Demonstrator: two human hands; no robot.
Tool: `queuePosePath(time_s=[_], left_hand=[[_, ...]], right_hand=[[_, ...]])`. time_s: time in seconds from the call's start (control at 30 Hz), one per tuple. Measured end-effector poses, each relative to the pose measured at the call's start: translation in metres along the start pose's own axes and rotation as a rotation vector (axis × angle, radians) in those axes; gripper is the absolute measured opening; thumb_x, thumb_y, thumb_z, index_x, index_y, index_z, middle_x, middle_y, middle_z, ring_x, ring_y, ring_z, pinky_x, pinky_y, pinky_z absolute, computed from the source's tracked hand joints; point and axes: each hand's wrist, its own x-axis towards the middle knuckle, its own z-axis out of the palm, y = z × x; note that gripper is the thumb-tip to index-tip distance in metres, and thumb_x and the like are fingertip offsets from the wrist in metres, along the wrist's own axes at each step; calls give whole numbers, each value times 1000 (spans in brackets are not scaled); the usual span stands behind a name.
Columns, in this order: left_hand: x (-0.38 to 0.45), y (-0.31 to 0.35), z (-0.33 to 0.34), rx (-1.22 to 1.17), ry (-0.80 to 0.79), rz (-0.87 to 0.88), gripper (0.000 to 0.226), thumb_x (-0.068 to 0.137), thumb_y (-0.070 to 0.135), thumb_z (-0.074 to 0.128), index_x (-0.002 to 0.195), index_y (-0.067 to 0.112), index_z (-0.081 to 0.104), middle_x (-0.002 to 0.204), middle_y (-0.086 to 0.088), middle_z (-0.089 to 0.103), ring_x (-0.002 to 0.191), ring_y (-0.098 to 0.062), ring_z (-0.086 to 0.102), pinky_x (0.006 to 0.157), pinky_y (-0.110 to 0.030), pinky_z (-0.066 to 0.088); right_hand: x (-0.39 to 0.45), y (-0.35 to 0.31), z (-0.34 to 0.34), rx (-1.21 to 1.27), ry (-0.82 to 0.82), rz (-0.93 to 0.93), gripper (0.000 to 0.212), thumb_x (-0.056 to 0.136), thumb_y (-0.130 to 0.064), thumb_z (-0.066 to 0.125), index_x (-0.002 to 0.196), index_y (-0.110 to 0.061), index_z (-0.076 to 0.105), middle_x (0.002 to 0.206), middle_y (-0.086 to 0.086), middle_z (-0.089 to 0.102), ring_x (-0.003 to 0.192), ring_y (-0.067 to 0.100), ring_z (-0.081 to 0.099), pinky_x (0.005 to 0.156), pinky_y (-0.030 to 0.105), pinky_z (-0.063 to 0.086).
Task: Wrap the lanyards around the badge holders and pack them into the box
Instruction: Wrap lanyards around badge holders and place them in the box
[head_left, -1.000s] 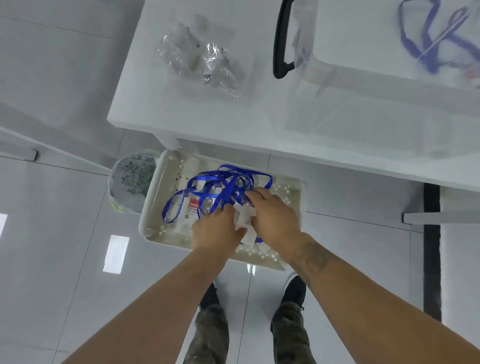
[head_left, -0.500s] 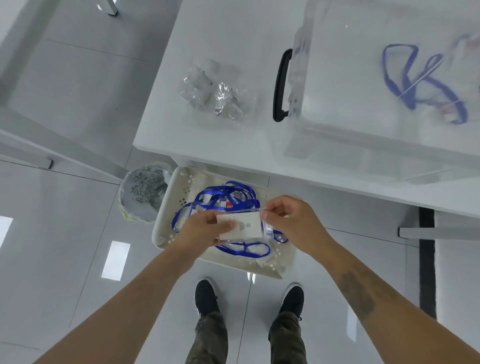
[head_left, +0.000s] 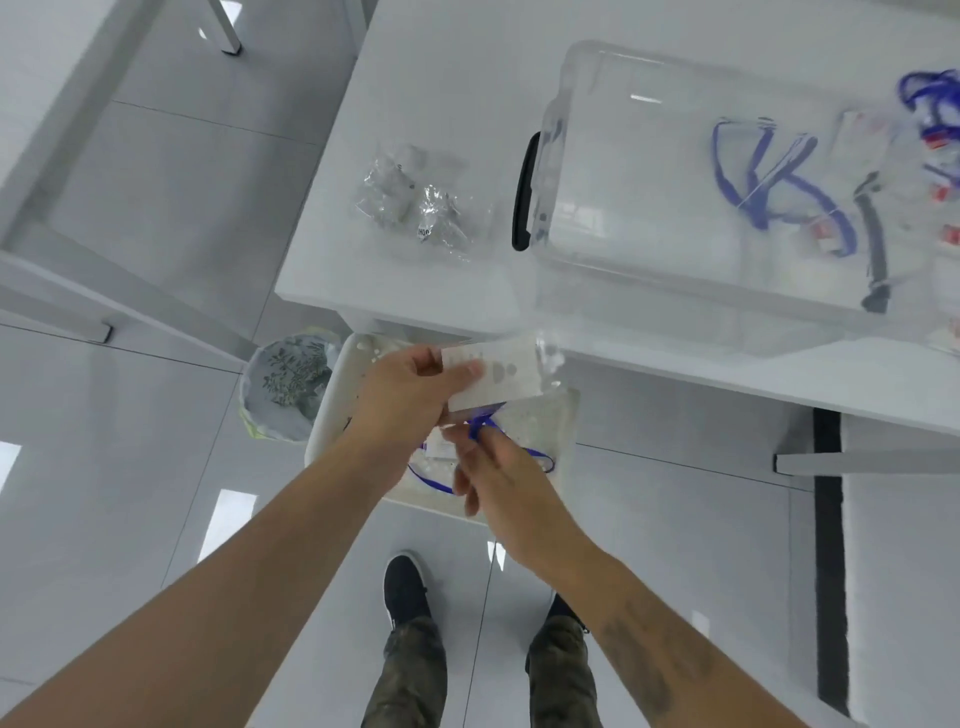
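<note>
My left hand (head_left: 405, 400) grips a clear badge holder (head_left: 501, 376) by its left end and holds it up at the table's front edge. Just below it, my right hand (head_left: 493, 467) pinches the blue lanyard (head_left: 480, 423) that hangs from the holder. More blue lanyard loops (head_left: 540, 460) trail into the white tray (head_left: 324, 415) on the floor beneath both hands. On the table stands the clear plastic box (head_left: 623, 182) with a black handle; a wrapped lanyard and badge holder (head_left: 769, 182) lie inside it.
Crumpled clear plastic bags (head_left: 415, 208) lie on the white table (head_left: 441, 291) left of the box. A small bin with a leaf-patterned liner (head_left: 285, 379) stands on the floor beside the tray. My two feet in black shoes (head_left: 408, 587) stand behind the tray.
Both hands rose from the tray with one badge holder. My left hand now holds it alone, and my right hand dropped below it onto the lanyard.
</note>
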Motion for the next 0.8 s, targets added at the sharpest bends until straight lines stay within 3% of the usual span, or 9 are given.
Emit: queuePosePath(time_s=[0.1,0.17,0.23,0.33,0.4,0.5,0.6,0.67,0.8], left_hand=[[0,-9,-8,482,166,226,15,87,30,69,79,17,68,74,-5,70,65,-19,65,72,-44,56],[-4,-7,-16,690,151,317,14,89,35,64,76,30,66,69,6,68,62,-17,63,64,-34,55],[-8,0,-23,785,55,302,11,92,30,65,82,29,70,69,5,69,58,-12,61,55,-18,47],[-11,11,-38,601,-210,70,2,87,19,73,86,18,74,70,5,73,57,1,61,53,-10,47],[-11,13,-49,222,-338,-132,11,79,16,76,89,14,77,86,-4,77,75,-12,69,68,-21,57],[-10,-1,-49,-157,-290,-250,36,71,19,76,104,6,74,105,-16,72,88,-24,66,71,-27,59],[-11,-13,-32,-321,-125,-267,25,77,15,74,100,6,72,95,-14,72,75,-22,68,60,-24,60],[-10,-18,-25,-301,6,-232,9,87,11,70,94,6,70,87,-15,73,70,-25,71,69,-30,60],[-1,-28,-35,409,131,90,19,87,24,71,88,6,67,85,-18,71,79,-35,67,75,-45,59]], right_hand=[[-4,-13,-10,-440,-24,-114,22,102,-34,39,102,-28,60,77,-8,64,72,13,57,75,37,51],[-2,-34,-28,-660,41,-218,20,99,-34,43,100,-32,62,80,-8,65,72,13,58,72,34,51],[5,-51,-48,-653,89,-253,15,96,-33,51,98,-36,66,77,-13,65,63,4,57,65,21,47],[22,-58,-72,-465,112,-258,10,91,-30,65,92,-33,73,73,-19,67,60,-4,55,56,9,37],[32,-48,-76,-229,66,-201,7,87,-26,71,89,-29,77,74,-13,71,59,-3,55,61,11,40],[35,-20,-59,-36,20,-71,13,80,-16,68,76,-24,76,77,14,71,69,18,57,68,34,46],[21,-3,-27,-40,-19,41,31,93,-25,54,65,-16,63,68,8,61,63,19,47,68,37,42],[6,-3,-11,-136,-109,40,33,99,-37,44,81,-17,63,72,-4,61,62,13,47,66,32,44],[-9,-19,-17,-672,-128,-120,28,102,-35,34,103,-24,60,93,-7,66,83,13,63,81,40,53]])
